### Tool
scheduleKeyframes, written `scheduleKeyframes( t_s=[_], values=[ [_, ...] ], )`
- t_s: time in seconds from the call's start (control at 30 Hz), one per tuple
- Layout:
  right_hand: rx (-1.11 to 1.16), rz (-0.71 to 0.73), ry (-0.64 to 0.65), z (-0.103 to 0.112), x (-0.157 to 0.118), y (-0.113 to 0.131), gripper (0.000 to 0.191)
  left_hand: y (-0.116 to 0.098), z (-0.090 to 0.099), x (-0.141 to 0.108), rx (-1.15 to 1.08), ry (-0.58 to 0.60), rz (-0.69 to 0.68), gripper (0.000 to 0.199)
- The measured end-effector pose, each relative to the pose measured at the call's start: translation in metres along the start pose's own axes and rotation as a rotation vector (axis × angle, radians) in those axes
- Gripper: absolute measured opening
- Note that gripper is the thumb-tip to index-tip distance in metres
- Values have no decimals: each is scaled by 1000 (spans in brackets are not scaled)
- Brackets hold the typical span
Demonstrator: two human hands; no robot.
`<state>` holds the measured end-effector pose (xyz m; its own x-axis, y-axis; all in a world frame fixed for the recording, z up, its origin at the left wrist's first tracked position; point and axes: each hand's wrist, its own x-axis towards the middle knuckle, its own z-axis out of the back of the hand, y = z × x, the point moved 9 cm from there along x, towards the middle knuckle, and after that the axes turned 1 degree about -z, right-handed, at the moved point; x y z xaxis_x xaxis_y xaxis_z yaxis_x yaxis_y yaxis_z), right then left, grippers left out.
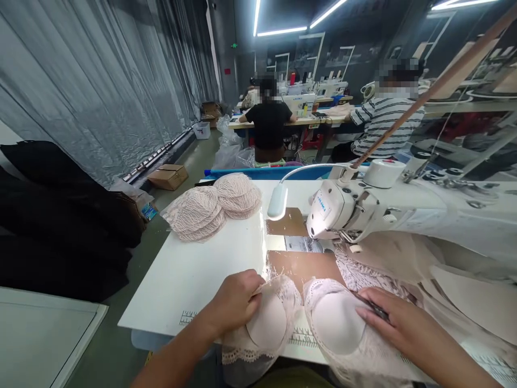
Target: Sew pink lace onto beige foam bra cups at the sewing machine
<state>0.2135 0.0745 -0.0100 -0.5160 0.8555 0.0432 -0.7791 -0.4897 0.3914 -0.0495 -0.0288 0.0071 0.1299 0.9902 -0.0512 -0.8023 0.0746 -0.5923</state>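
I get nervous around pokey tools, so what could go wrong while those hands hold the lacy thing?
The dark slim tool in the right grip is right beside the lacy garment, so it might snag the lace. The garment also hangs over the near edge of the white table, so it could slip. And the stacked cups sit at the table's left edge, so a bump might topple them.

Silvery curtain (100, 81) at left, tube lights (283, 31) overhead, dark far wall (224, 29), grey-green floor (194, 161)
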Motion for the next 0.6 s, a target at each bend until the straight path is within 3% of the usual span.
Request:
scheduleKeyframes(
  t_s=[0.13, 0.23, 0.3, 0.33, 0.4, 0.47, 0.5, 0.6],
  values=[
    [113, -33, 43, 3, 24, 37, 29, 4, 26, -29, -125, -85, 10, 11],
    [251, 26, 39, -1, 43, 94, 33, -18, 18, -45, -387, 94, -154, 10],
    [365, 142, 51, -7, 50, 140, 29, -34, 8, -52, -541, 239, -259, 17],
    [409, 232, 80, -12, 51, 164, 24, -35, 6, -52, -565, 242, -261, 22],
    [416, 355, 160, -23, 51, 201, 17, -21, 13, -47, -514, 99, -157, 32],
    [400, 408, 228, -31, 53, 223, 16, 3, 25, -49, -426, -72, -7, 39],
    [409, 407, 240, -33, 57, 229, 15, 13, 29, -52, -393, -101, 43, 41],
    [561, 371, 199, -29, 82, 238, 12, 30, 40, -67, -304, -31, 71, 39]
  ],
)
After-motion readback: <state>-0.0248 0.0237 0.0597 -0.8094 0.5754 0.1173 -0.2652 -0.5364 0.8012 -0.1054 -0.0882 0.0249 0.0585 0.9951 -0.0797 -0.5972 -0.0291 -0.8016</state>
